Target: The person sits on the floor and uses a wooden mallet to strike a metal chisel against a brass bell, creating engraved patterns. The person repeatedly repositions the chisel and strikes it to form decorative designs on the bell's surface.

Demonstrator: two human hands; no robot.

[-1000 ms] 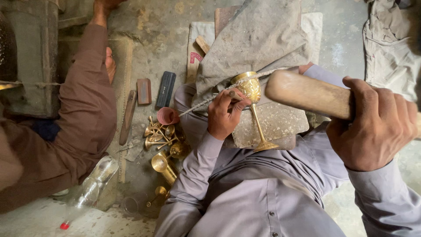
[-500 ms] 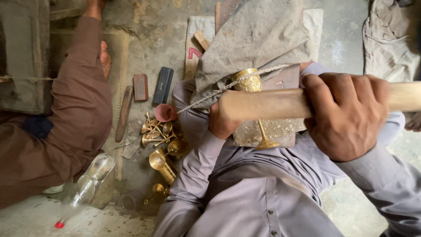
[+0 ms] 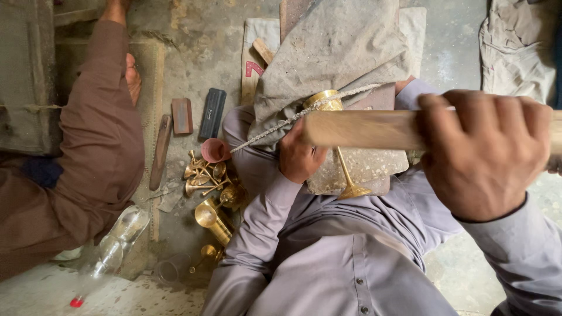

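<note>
Down swings the thick wooden mallet (image 3: 363, 129), now blurred across the shiny brass stemmed goblet (image 3: 336, 146) lying on the grey stone block (image 3: 374, 167), right hand (image 3: 483, 152) wrapped tight round the handle, left hand (image 3: 298, 158) clasping the goblet's cup — mid-blow.

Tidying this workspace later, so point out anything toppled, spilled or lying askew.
Left of the person's knee, a heap of brass goblets lies tipped over and tangled on the floor, stems pointing every way. A clear plastic bottle also lies on its side. The goblet in the left hand looks undamaged.
</note>
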